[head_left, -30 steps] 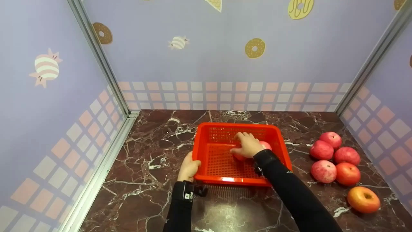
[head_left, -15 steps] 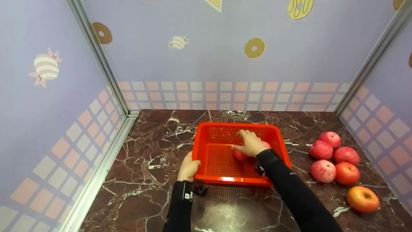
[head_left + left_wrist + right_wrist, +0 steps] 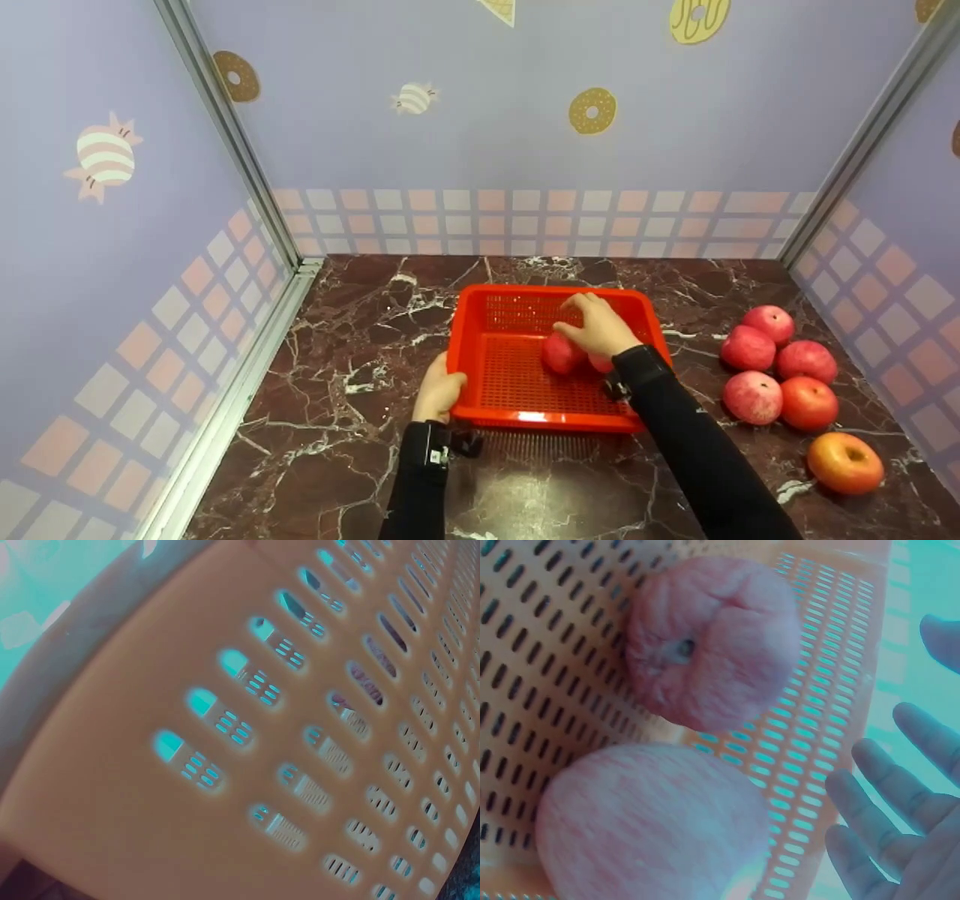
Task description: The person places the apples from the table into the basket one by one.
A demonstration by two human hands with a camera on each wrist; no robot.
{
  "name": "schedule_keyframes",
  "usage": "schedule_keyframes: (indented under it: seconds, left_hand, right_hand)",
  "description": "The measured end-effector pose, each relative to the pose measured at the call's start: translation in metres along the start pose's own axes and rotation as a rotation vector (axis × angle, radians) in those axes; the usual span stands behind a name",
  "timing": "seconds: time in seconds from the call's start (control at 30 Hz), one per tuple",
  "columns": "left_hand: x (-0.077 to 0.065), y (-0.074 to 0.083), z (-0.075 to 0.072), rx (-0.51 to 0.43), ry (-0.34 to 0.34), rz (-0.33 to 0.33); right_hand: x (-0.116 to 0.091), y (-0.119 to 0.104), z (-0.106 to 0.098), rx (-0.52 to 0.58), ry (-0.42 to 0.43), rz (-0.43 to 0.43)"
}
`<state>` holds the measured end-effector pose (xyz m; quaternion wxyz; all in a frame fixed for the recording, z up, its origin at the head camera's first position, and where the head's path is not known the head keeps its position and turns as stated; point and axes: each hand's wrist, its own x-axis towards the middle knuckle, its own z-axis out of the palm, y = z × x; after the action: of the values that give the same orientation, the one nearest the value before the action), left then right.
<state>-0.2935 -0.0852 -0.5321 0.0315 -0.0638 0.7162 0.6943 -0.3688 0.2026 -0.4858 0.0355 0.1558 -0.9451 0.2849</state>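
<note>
My left hand (image 3: pixel 439 390) grips the left rim of a red plastic basket (image 3: pixel 532 418), thumb on top and fingers on the outer side. The left wrist view shows only the basket's slotted side wall (image 3: pixel 112 765), tinted orange. My right hand (image 3: pixel 601 327) hovers over the basket's right half, fingers spread and holding nothing. Beneath it lie two red apples, one wrinkled apple (image 3: pixel 727 652) and one streaky apple (image 3: pixel 652 825). In the head view the left apple (image 3: pixel 561 354) shows clearly. Its neighbour (image 3: pixel 600 364) is mostly hidden by my right hand.
Right of the basket, several red apples (image 3: pixel 752 397) lie in a cluster on the dark marbled tabletop (image 3: pixel 337 465). A yellow-orange apple (image 3: pixel 846 463) sits nearer the front. Patterned wall panels (image 3: pixel 510 135) close off the back and both sides.
My right hand has risen off the left apple in the basket and shifted right, uncovering it. My left hand and the basket have stayed put.
</note>
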Motion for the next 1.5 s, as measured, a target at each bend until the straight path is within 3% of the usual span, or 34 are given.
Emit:
schedule_keyframes:
  seconds: [0.37,0.8,1.0,1.2,1.5]
  left_hand:
    - [0.0,0.0,0.0,-0.028,-0.003,-0.016]
    - [0.0,0.0,0.001,-0.027,-0.005,-0.016]
    - [-0.001,0.0,0.002,-0.026,-0.002,0.005]
    - [0.001,-0.001,0.002,-0.047,-0.007,-0.016]
    - [0.0,-0.001,0.001,-0.027,-0.001,-0.006]
  right_hand:
    - [-0.01,0.003,-0.024,0.123,0.118,-0.043]
    - [-0.03,0.019,-0.057,0.17,0.341,-0.035]
    - [-0.05,0.034,-0.076,0.17,0.443,-0.014]
    - [-0.074,0.053,-0.093,0.186,0.517,-0.006]
    - [-0.115,0.078,-0.102,0.142,0.594,0.084]
